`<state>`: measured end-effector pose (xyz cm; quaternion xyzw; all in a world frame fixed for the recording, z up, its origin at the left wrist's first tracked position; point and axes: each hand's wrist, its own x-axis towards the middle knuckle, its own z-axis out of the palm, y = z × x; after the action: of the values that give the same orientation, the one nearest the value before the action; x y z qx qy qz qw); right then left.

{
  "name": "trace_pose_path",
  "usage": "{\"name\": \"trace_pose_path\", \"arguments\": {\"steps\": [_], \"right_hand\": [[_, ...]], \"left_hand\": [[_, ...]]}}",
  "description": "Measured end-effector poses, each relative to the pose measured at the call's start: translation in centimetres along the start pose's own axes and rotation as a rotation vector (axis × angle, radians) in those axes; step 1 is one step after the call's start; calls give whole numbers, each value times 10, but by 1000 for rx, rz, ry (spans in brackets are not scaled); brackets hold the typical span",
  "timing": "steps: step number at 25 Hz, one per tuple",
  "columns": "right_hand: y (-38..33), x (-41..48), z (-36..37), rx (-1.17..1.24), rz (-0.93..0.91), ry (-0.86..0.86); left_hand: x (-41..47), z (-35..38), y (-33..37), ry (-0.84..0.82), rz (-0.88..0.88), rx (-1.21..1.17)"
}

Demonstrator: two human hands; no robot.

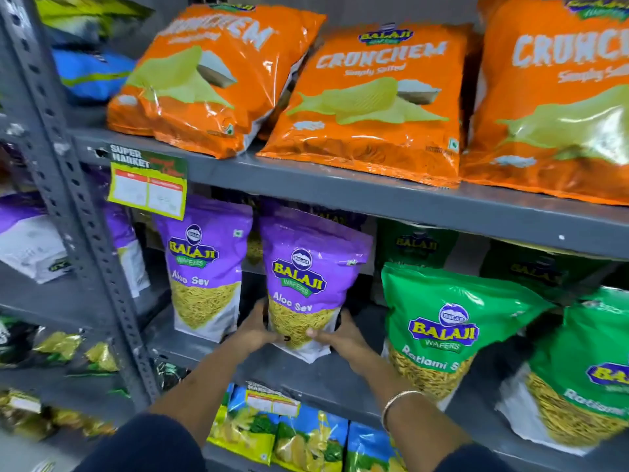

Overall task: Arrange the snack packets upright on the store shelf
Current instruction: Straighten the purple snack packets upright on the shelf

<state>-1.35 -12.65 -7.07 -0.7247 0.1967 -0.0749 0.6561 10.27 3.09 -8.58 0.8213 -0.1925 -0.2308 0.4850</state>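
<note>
The purple Aloo Sev packet [308, 284] is being gripped low at its base on the middle shelf [326, 373], the left hand [253, 327] and right hand [342, 335] each being closed on one side, probably so it is kept upright while being seated. A second purple packet [204, 264] is standing just left of it, two green Ratlami packets [446, 332] are leaning to its right (more are half hidden behind), and three orange Crunchem bags [371, 97] are lying above.

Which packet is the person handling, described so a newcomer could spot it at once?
On the middle shelf, below the orange Crunchem bags, stand two purple Aloo Sev packets. It is the right-hand one, beside the green packet, gripped low by the left hand and right hand.
</note>
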Motion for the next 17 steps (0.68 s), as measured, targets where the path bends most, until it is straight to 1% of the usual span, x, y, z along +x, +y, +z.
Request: {"name": "trace_pose_path", "arguments": {"steps": [2,3,4,5,6,7,9,10,11,12,13,14,15,16,17], "right_hand": [[2,-12,0,-24,-24,6],[1,-19,2,-25,-44,-20],[-4,-27,5,0,-72,-23],[-13,-32,8,56,-125,26],[-28,-37,13,88,-208,146],[-44,-41,18,67,-313,307],[-85,-46,28,-122,-499,584],[-107,-47,31,-308,-546,676],[-128,-46,31,-570,-562,715],[-145,-44,29,-847,-537,676],[-161,-41,28,-1050,-487,580],[-174,-40,27,-1150,-415,457],[-184,-37,26,-1145,-352,345],[-191,-34,24,-1105,-302,283],[-193,-33,23,-1078,-302,283]], "left_hand": [[-7,-1,-6,26,-6,206],[-13,-2,-8,24,2,223],[-20,-1,-8,2,11,147],[-25,0,-9,-9,14,49],[-30,0,-10,-9,17,-8],[-32,0,-11,-6,20,-39],[-34,1,-10,-1,15,-39],[-35,0,-9,-5,11,-46],[-35,-1,-9,-8,14,-60],[-35,-1,-8,-13,18,-62],[-35,0,-7,-15,20,-53],[-35,0,-7,-15,17,-24],[-35,0,-6,-15,7,2],[-34,1,-6,-6,-4,24],[-34,2,-6,8,-13,38]]}}
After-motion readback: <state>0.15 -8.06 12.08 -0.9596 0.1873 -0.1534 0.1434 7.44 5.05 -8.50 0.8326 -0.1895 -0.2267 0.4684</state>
